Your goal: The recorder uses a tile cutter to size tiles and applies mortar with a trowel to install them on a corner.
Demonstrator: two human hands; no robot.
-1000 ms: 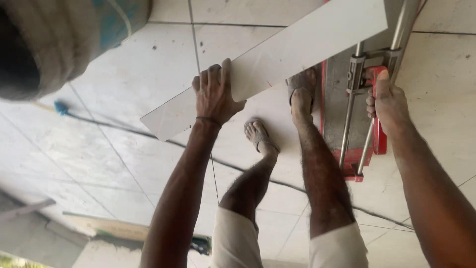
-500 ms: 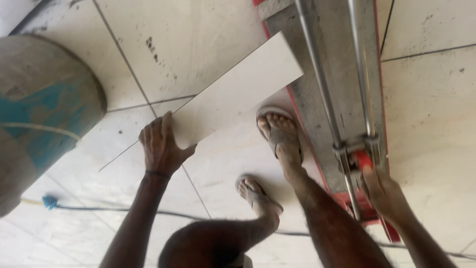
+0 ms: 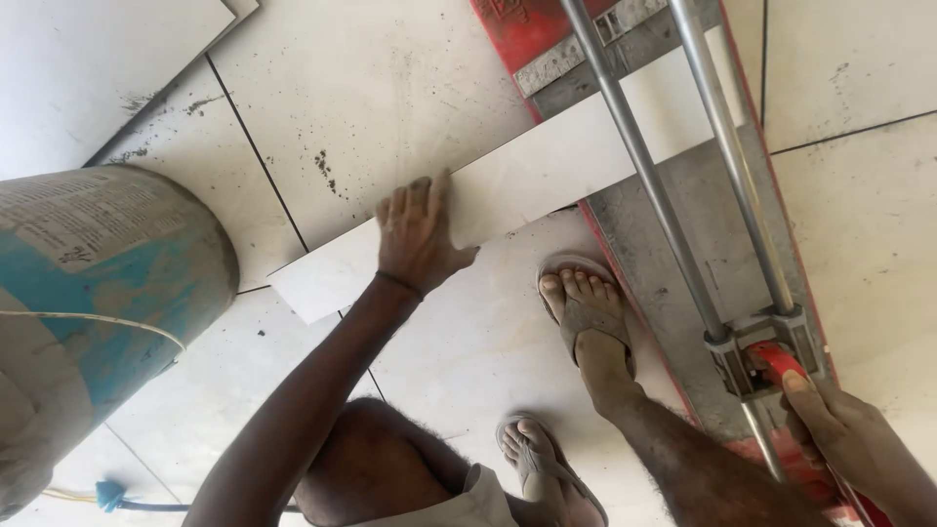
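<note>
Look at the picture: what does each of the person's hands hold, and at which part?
The left hand presses on the long white tile strip, on its part clear of the cutter. The right hand grips the red handle of the tile cutter.

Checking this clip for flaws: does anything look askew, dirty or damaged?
The tile strip under the left hand lies slanted across the cutter's bed. Dark grit specks mark the floor tile. No damage visible.
</note>
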